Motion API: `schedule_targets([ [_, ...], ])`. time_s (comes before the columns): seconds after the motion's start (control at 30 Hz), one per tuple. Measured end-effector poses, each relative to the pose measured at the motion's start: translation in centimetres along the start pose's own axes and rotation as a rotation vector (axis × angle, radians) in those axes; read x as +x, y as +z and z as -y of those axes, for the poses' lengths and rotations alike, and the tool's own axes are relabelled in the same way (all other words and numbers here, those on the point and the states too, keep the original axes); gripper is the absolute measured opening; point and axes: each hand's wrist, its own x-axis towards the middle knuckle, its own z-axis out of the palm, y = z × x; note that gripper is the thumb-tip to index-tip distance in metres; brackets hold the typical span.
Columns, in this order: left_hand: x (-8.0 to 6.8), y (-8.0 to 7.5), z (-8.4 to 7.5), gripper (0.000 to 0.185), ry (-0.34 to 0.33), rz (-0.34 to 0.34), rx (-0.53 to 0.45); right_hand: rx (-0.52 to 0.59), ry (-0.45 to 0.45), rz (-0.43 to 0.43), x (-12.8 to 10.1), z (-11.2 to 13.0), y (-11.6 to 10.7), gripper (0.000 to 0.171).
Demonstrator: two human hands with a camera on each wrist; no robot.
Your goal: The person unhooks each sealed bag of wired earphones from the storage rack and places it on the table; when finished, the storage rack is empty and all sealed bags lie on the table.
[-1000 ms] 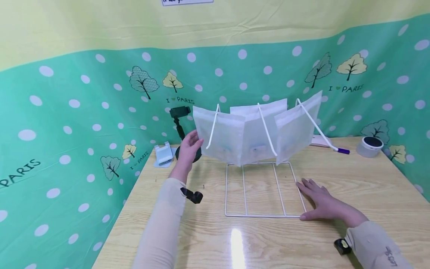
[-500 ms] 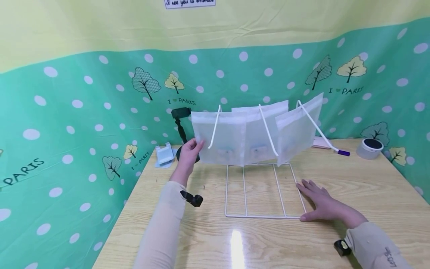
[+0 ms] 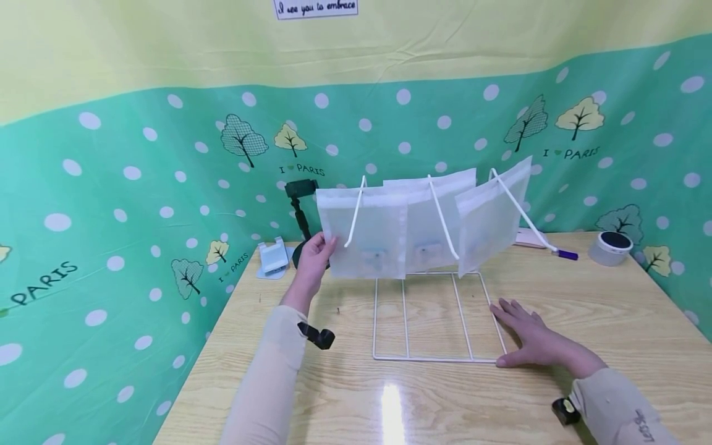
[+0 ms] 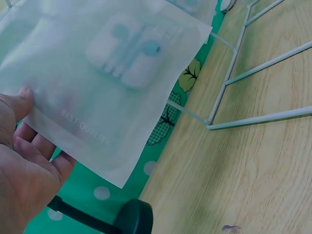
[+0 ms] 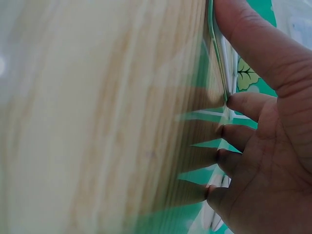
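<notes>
A white wire rack [image 3: 434, 359] stands on the wooden table, its hooks rising at the back. Three translucent zip bags hang from the hooks: a left bag [image 3: 378, 225], a middle bag [image 3: 425, 213] and a right bag [image 3: 492, 216]. My left hand [image 3: 313, 259] pinches the left bag by its left edge, thumb in front and fingers behind. Through this bag, in the left wrist view, show white earphones [image 4: 129, 51] in a case, above "BEST QUALITY" lettering. My right hand [image 3: 531, 339] rests with spread fingers at the right side of the rack's base.
Behind my left hand are a black stand [image 3: 300, 213] and a light-blue holder [image 3: 272, 256]. A white jar with a dark lid [image 3: 610, 248] is at the back right, near a purple-tipped item [image 3: 568, 254] and a pale pink object [image 3: 529, 238]. A polka-dot curtain [image 3: 139, 216] backs the table.
My left hand has moved slightly down and taken hold of the left bag's edge. The bag has turned to face me more squarely and hangs straighter. My right hand stays put.
</notes>
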Motion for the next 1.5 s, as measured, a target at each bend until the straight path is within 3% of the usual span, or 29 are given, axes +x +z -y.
schedule_targets([
  [1.03, -3.6, 0.1, -0.4, 0.028, 0.054, -0.003, -0.046, 0.030, -0.003, 0.007, 0.0, 0.0, 0.0, 0.108],
  [1.5, -6.4, 0.0, -0.4, 0.028, 0.051, -0.012, -0.068, 0.016, -0.004, 0.014, 0.0, 0.0, 0.0, 0.109],
])
